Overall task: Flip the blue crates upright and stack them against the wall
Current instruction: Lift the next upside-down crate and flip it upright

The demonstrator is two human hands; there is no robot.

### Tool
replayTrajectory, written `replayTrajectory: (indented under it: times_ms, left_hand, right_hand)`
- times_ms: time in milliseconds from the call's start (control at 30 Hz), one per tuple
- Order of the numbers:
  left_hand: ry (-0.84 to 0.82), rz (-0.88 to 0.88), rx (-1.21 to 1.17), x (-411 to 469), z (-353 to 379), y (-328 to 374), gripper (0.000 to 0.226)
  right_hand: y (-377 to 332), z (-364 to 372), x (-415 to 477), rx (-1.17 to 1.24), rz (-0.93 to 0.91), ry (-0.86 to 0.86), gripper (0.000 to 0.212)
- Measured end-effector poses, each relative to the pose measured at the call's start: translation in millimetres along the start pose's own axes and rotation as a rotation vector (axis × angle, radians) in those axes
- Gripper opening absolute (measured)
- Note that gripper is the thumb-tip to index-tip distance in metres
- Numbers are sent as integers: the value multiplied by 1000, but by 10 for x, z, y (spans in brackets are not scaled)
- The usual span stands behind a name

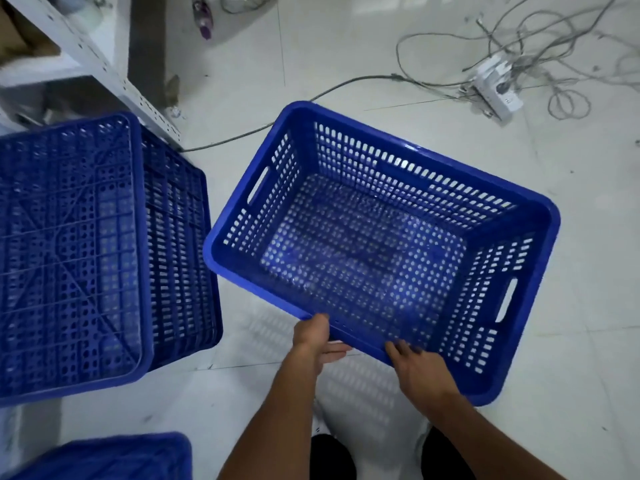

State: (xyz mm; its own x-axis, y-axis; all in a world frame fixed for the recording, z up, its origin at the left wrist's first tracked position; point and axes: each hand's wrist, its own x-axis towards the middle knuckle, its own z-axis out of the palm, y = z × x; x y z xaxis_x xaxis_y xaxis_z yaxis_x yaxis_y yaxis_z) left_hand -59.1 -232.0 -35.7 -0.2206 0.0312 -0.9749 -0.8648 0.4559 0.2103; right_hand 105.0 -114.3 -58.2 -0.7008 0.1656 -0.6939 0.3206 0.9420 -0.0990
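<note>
An upright blue crate (pixel 381 244) with perforated walls and floor hangs over the white floor in the middle of the view, its open side facing me. My left hand (pixel 317 339) grips its near rim from below and outside, thumb on the rim. My right hand (pixel 417 368) holds the same near rim further right, fingers over the edge. To the left, a second blue crate (pixel 86 258) lies upside down, ribbed bottom up. The corner of a third blue crate (pixel 114 455) shows at the bottom left, blurred.
A white metal shelf frame (pixel 114 74) stands at the upper left behind the upside-down crate. A power strip (pixel 498 86) with tangled grey cables lies on the floor at the upper right. One cable (pixel 242 135) runs toward the shelf. My dark shoes (pixel 332 459) show at the bottom.
</note>
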Motion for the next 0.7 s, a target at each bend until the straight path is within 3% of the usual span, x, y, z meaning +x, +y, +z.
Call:
replayTrajectory:
  times_ms: [267,400,567,700]
  left_hand:
    - [-71,-272,-445,-121,668,-392,30]
    - [-80,-305,-583,-196,935,-529,32]
    - [-91,-292,-659,-131,1043,-588,36]
    - [-108,-295,-566,-146,998,-588,44]
  right_hand:
    - [889,-126,-192,-150,-1,-75,45]
    - [1163,-160,-209,-214,17,-44,39]
    - [1289,-189,-122,-259,13,-13,38]
    - [1318,-198,-113,-224,25,-27,34]
